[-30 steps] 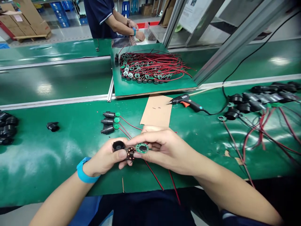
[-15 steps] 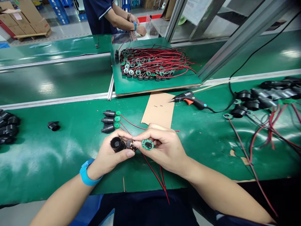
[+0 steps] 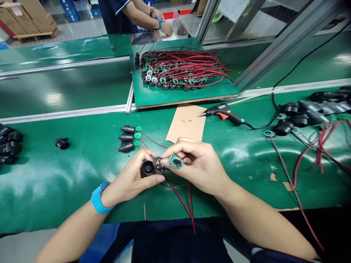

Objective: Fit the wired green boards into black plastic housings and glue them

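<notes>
My left hand [image 3: 131, 180] is closed around a small black cup-shaped housing [image 3: 148, 168], held just above the green table [image 3: 68, 175]. My right hand [image 3: 199, 164] pinches a small round green circuit board [image 3: 176, 161] whose coil end sits at the housing's mouth. Red and black wires [image 3: 181, 199] trail from the board down towards me. Just beyond my hands lie three finished black pieces with green boards [image 3: 128, 138] in a row, their red wires running right.
A brown card [image 3: 186, 122] and a black glue gun [image 3: 225, 112] lie past my hands. A green board carries several wired parts [image 3: 178, 73]. Black housings sit at far left [image 3: 9, 146] and right [image 3: 301, 113]. Another person's hands [image 3: 161, 22] work across the line.
Both hands have drifted slightly right and farther from me. The black housing has turned in my left hand, and the green board has come closer to its mouth.
</notes>
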The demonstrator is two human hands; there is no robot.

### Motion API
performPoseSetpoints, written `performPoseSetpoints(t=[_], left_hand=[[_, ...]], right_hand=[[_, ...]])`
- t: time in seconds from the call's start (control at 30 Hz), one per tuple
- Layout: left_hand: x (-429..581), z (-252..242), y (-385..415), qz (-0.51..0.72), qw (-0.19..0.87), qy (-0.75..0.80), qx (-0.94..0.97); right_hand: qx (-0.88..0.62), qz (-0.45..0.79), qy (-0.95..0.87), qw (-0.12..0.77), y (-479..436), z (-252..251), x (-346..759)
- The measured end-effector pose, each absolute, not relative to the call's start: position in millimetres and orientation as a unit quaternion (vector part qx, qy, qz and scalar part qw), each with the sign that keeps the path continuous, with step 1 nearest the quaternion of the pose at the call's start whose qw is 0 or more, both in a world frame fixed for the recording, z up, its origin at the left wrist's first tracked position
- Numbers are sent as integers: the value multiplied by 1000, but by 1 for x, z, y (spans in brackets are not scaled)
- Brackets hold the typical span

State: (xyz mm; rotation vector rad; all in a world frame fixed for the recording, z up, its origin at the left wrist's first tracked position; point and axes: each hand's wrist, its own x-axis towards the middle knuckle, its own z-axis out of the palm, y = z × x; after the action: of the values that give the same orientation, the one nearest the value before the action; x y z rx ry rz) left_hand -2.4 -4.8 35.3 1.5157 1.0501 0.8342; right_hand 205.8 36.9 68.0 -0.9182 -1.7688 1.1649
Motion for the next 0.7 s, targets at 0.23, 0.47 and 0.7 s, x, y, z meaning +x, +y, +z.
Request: performPoseSetpoints(t=[0.23, 0.47, 0.7], left_hand=[[-2, 36, -3, 283, 648, 428, 562], [-4, 37, 0, 260, 610, 399, 634], [-11, 36, 4, 235, 523, 402, 714]], right_hand=[[-321, 616, -672, 256, 49, 61, 211], [-296, 546, -751, 224, 49, 66, 216], [-290, 551, -751, 221, 56, 74, 226]])
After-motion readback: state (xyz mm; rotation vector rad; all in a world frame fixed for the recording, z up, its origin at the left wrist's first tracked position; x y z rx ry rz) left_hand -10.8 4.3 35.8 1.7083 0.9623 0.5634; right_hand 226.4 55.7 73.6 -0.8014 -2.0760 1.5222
